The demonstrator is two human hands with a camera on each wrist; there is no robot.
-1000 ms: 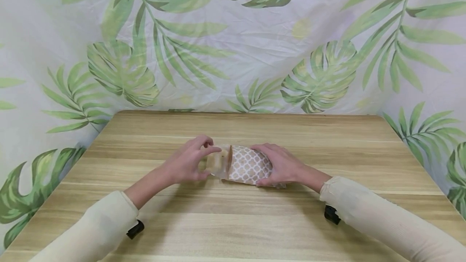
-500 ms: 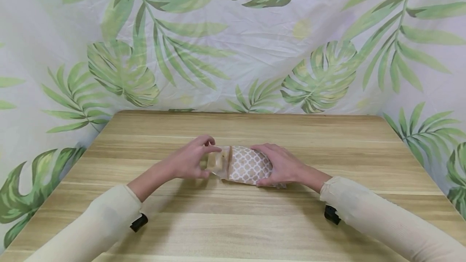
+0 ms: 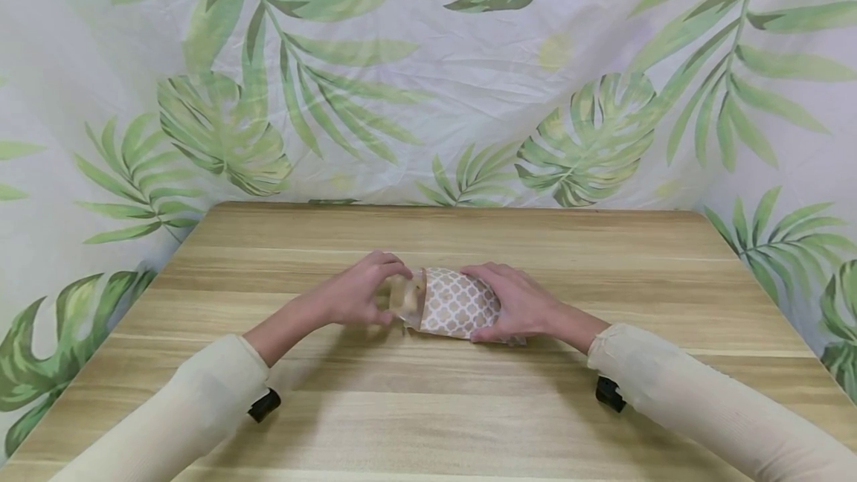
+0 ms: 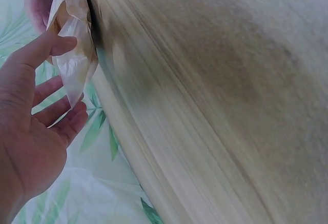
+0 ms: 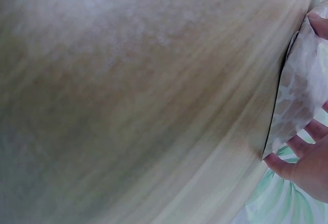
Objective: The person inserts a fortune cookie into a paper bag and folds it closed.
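Head view, looking forward and down: on a pale wood table [image 3: 428,415], near the middle, lies a paper pouch [image 3: 458,303], tan with a white clover-like lattice. Its mouth faces the left hand [image 3: 361,292], and a pale yellowish piece [image 3: 405,296] in a clear wrapper [image 3: 411,322] sits partly in that mouth, its other end sticking out. How deep it goes is hidden. The left hand's fingers are bent round the exposed end, thumb at the near edge, forefinger at the far edge. The right hand [image 3: 515,303] grips the pouch's opposite end, thumb along the near edge, fingers spread over the far side. A white curtain [image 3: 428,114] with green leaves hangs behind.

Left wrist view, tilted and dim: the left hand's thumb lies over the clear wrapper, which narrows to a point beside the other fingers; these curve loosely, with gaps between them. How hard they press, I cannot tell.

Right wrist view, mostly table: the pouch's pattern shows at the right edge, cut off by the border. The right hand's fingers are parted and bent along its lower end, one fingertip touching the corner.
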